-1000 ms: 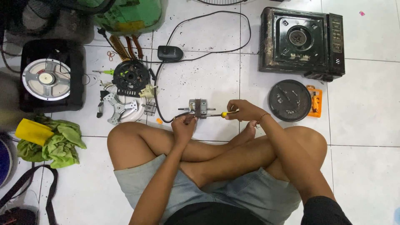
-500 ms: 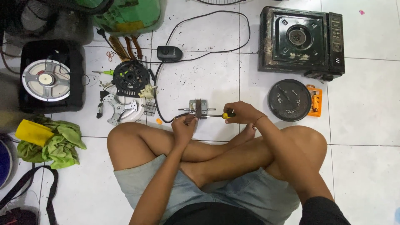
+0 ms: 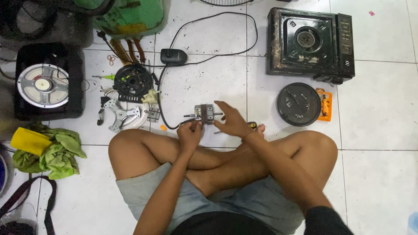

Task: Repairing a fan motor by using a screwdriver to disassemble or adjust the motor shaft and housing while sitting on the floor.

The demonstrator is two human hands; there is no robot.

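Two hands at small motor (image 3: pixel 203 114) on floor: left hand (image 3: pixel 190 134) pinching its near edge, right hand (image 3: pixel 230 122) spread open, just right; shaft running left-right.

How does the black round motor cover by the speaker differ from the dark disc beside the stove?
The motor cover is smaller, ribbed with open slots, and has wires at it. The dark disc is larger and solid, with a few small loose bits on its face. Both are round, dark, and lie flat on the white tile floor.
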